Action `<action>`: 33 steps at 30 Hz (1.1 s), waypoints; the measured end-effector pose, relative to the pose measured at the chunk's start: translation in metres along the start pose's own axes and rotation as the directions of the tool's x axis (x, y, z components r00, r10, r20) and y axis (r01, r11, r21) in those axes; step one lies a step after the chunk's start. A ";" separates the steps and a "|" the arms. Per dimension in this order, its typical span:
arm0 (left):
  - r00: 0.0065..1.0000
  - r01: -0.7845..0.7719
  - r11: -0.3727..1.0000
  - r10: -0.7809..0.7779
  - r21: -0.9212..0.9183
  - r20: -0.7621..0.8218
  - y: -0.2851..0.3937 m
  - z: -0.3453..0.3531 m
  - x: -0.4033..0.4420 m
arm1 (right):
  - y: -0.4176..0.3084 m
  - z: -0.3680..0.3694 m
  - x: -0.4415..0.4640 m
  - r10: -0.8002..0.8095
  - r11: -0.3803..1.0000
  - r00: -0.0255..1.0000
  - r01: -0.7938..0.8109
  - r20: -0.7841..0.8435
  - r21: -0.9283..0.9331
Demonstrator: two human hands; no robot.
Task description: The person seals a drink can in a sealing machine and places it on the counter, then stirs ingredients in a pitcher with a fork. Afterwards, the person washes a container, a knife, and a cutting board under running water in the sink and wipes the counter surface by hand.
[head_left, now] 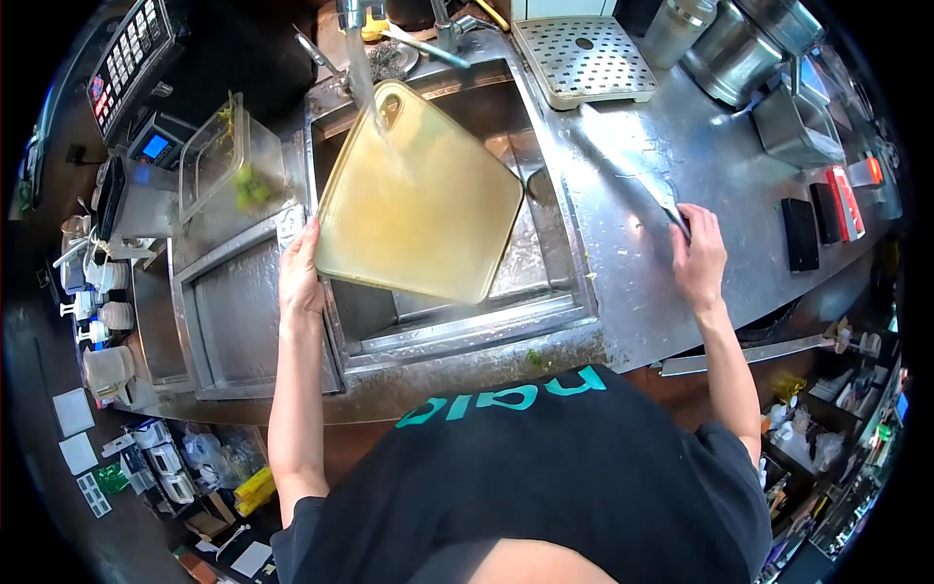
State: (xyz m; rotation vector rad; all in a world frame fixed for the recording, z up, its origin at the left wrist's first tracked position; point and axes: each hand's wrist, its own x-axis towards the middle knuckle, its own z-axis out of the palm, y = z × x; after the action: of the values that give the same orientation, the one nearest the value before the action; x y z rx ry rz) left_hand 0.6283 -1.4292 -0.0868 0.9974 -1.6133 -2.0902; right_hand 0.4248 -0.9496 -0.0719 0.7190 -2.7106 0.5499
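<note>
A yellowish cutting board (418, 200) is tilted over the metal sink (545, 326), and water from the faucet (356, 15) runs onto its upper part. My left hand (300, 273) grips the board at its lower left corner. On the steel counter right of the sink lies a knife (628, 170), its blade pointing up and left. My right hand (699, 255) is closed around the knife's dark handle.
Left of the sink is a clear plastic container (216, 161) with green pieces. A perforated metal tray (584, 58) stands behind the counter (720, 170). Metal pots (730, 68), a square steel container (793, 127) and a black box (800, 235) are at right.
</note>
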 end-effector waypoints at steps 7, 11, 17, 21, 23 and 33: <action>0.993 -0.115 0.992 0.116 0.053 -0.026 -0.004 0.004 -0.014 | -0.132 -0.007 0.047 -0.359 0.928 0.929 0.345 0.085 0.143; 0.972 -0.156 0.978 0.178 0.142 -0.155 -0.004 -0.011 -0.032 | -0.160 0.086 0.067 -0.386 0.904 0.921 0.368 0.047 0.216; 0.949 -0.138 0.983 0.166 0.121 -0.267 0.001 -0.018 -0.057 | -0.202 0.137 0.072 -0.307 0.895 0.944 0.242 0.123 0.375; 0.938 -0.128 0.981 0.167 0.143 -0.305 -0.005 -0.022 -0.061 | -0.219 0.144 0.074 -0.313 0.873 0.947 0.253 0.079 0.417; 0.941 -0.092 0.986 0.132 0.138 -0.312 -0.003 -0.019 -0.064 | -0.227 0.147 0.075 -0.292 0.857 0.952 0.216 0.095 0.468; 0.939 -0.078 0.988 0.116 0.130 -0.324 -0.006 -0.016 -0.074 | -0.207 0.129 0.078 -0.160 0.198 0.484 -0.838 0.860 0.508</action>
State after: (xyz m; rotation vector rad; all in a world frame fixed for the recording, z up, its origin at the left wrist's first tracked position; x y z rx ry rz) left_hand 0.6919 -1.3925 -0.0696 1.2064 -1.5861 -1.6728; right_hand 0.4457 -1.2037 -0.0985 0.3693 -3.0351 2.8982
